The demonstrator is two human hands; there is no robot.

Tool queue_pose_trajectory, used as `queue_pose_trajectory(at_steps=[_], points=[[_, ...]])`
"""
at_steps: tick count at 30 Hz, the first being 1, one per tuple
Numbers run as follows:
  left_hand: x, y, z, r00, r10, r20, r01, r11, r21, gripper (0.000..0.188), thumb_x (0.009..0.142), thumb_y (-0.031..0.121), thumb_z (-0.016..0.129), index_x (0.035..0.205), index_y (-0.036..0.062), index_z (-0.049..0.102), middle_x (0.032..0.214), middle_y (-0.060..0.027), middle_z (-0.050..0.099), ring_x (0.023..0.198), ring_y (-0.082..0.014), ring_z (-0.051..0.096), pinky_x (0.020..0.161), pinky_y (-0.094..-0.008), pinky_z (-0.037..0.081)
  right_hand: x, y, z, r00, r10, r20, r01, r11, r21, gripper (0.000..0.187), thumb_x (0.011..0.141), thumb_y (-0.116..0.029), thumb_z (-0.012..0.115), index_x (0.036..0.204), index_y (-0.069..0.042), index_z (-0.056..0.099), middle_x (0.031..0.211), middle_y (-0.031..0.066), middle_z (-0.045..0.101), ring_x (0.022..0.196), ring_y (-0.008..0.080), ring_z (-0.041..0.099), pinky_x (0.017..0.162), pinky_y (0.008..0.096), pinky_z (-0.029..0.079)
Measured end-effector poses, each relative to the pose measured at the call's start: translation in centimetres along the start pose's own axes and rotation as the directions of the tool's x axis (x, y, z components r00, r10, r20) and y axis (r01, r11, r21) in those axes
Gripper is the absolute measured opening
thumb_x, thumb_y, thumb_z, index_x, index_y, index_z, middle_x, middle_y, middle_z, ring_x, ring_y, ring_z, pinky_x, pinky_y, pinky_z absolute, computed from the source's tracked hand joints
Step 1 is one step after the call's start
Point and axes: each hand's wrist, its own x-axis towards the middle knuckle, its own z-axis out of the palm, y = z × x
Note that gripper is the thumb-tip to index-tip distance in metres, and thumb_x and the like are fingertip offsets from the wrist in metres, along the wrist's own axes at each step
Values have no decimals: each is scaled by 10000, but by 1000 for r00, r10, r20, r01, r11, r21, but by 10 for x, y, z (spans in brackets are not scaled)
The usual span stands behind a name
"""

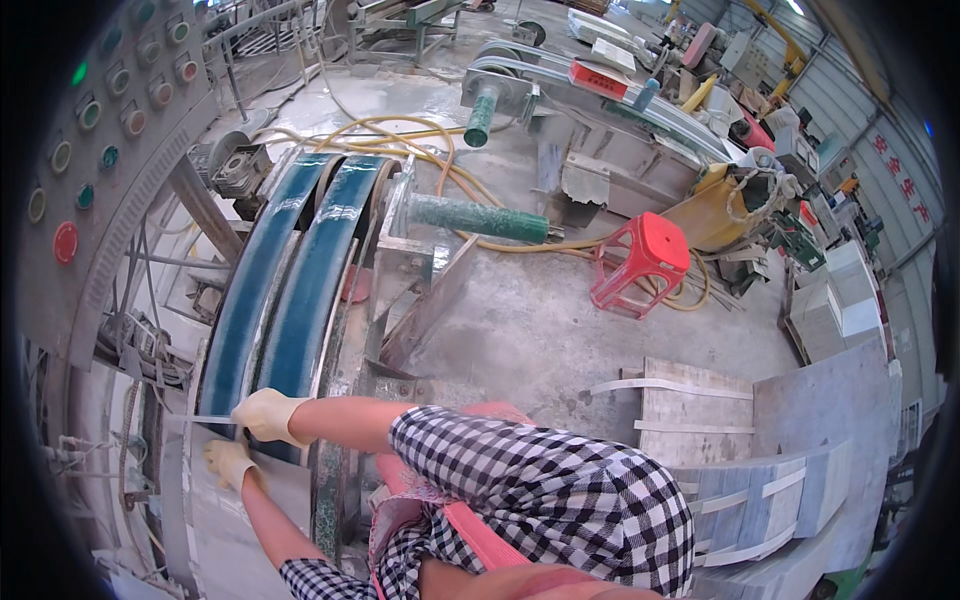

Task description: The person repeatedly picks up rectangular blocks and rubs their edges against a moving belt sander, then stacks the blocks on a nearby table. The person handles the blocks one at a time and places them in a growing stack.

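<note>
Cream gloves cover both hands. My right hand (pixel 268 415) reaches across from the right, its fingers closed round the near end of a thin pale strip (pixel 200 419). This strip lies crosswise over the blue belts (pixel 232 325), sticking out to the left. Just below, my left hand (pixel 230 464) rests with fingers spread and slightly bent on a flat grey slab (pixel 250 520), close to its far edge. Whatever lies under the left palm is hidden. Beyond the slab, two wet, shiny belts run away from me over a roller.
A control panel (pixel 120 150) with several buttons stands at the left. Right of the belts are a green roller (pixel 480 217), a yellow hose (pixel 440 135) and a red stool (pixel 645 262). Strapped slabs (pixel 760 505) are stacked at the lower right.
</note>
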Motion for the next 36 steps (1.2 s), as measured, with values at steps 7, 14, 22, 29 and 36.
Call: queue_pose_trajectory(at_steps=[7, 14, 22, 29, 36], points=[[47, -134, 29, 960, 190, -206, -279, 708, -649, 501, 969, 309, 503, 1266, -90, 557, 1194, -264, 638, 1101, -385, 611, 972, -454, 463, 22, 0, 17, 973, -196, 122, 208, 974, -90, 223, 786, -54, 662, 983, -93, 758, 908, 154, 726, 880, 356, 715, 755, 433, 564], [13, -119, 27, 986, 159, 48, 49, -5, -999, 378, 1015, 274, 475, 1177, -46, 596, 1066, -163, 641, 951, -250, 640, 787, -391, 525, 11, -49, 18, 998, 47, 48, -61, 931, 360, 184, 874, -107, 568, 955, -44, 720, 902, 205, 710, 883, 399, 696, 762, 451, 545], [-21, -84, 7, 988, 149, -31, -85, 368, -926, 644, 959, 422, 620, 1419, 7, 447, 1325, -189, 582, 1162, -336, 603, 936, -449, 508, -19, -50, -17, 982, 3, 187, -39, 981, 189, 447, 857, -412, 694, 1093, -34, 659, 970, 206, 717, 932, 409, 699, 756, 473, 554], [-47, -71, 7, 987, -121, -105, 109, 987, -118, 953, 775, 504, 799, 1523, 96, 372, 1601, -110, 336, 1474, -337, 277, 1090, -651, 298, -29, -63, -12, 987, 96, 127, -124, 962, 244, 233, 881, -46, 565, 1106, -33, 625, 991, 233, 707, 956, 418, 699, 791, 489, 559], [-43, -68, -16, 986, -165, -21, 162, 981, -104, 786, 766, 405, 809, 1374, 32, 479, 1500, -159, 442, 1401, -355, 404, 1037, -629, 369, -38, -57, -28, 974, 98, 203, -156, 944, 290, 277, 941, -101, 484, 1190, -56, 596, 1061, 238, 670, 992, 426, 655, 822, 495, 522]])
